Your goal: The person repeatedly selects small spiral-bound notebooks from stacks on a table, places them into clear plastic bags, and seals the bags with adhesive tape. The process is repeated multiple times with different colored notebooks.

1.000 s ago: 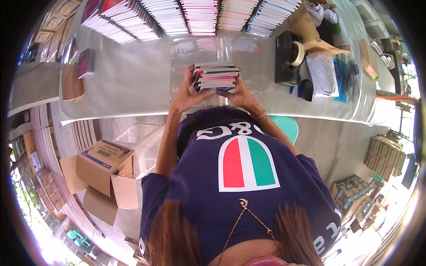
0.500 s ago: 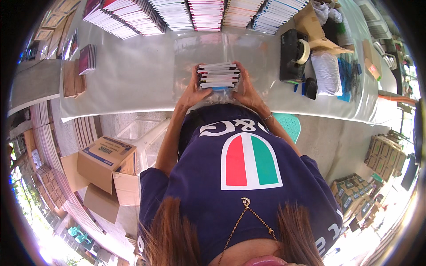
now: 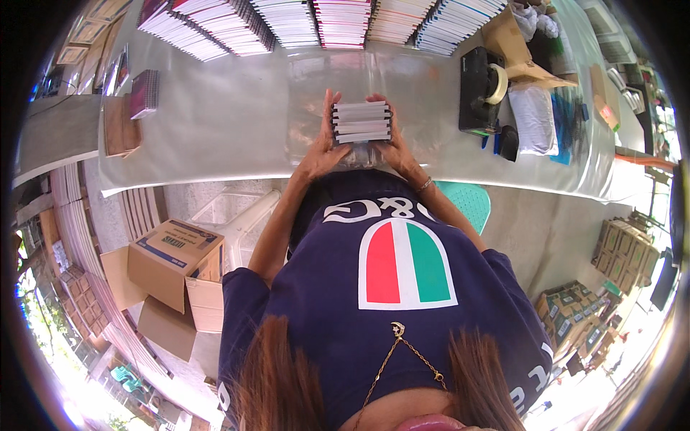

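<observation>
A small stack of notebooks stands near the front edge of the table, its white page edges facing up and dark binding at its ends. My left hand presses against its left end, thumb along the near side and fingers reaching up the far side. At the other end, my right hand clasps it in the same way. Clear plastic film lies on the table under and around the stack, and what is beneath the stack is hidden.
Several rows of spiral notebooks line the table's far edge. To the right stand a black tape dispenser and a white plastic package. A purple notebook stack sits at left by a wooden box. Below is an open carton.
Between my hands the notebook stack has turned or tilted: more plain page edge shows, and the coloured and blue parts are out of sight. Both hands still hold its ends.
</observation>
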Available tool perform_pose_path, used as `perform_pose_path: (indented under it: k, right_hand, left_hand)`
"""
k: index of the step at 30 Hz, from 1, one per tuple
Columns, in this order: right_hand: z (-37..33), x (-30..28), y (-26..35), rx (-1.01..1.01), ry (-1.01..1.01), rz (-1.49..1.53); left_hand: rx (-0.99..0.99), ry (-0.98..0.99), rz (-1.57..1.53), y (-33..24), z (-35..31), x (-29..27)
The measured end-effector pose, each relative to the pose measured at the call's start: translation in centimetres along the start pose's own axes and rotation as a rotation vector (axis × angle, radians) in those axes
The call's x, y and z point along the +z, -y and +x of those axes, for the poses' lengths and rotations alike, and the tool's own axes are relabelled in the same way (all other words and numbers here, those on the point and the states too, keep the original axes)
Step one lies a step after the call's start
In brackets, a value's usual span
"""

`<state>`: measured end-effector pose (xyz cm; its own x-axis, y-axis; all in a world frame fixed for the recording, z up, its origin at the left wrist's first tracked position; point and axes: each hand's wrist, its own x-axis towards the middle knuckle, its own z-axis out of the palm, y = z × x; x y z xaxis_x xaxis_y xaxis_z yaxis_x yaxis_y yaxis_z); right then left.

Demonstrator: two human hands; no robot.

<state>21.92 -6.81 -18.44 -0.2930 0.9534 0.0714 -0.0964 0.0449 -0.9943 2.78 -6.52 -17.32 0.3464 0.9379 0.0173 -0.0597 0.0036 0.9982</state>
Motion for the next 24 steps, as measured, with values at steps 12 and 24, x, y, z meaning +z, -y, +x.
perform_pose_path:
  k: [12,24]
  right_hand:
    - [0.0,-1.3,2.0,0.082,0.057,-0.204]
    - [-0.7,-1.2,0.7,0.069,0.056,-0.286]
  left_hand:
    - [0.034,0.034,0.392,-1.5,0.5,-0.8]
    - [-0.068,0.015,0.151,-0.5,-0.5,0.0]
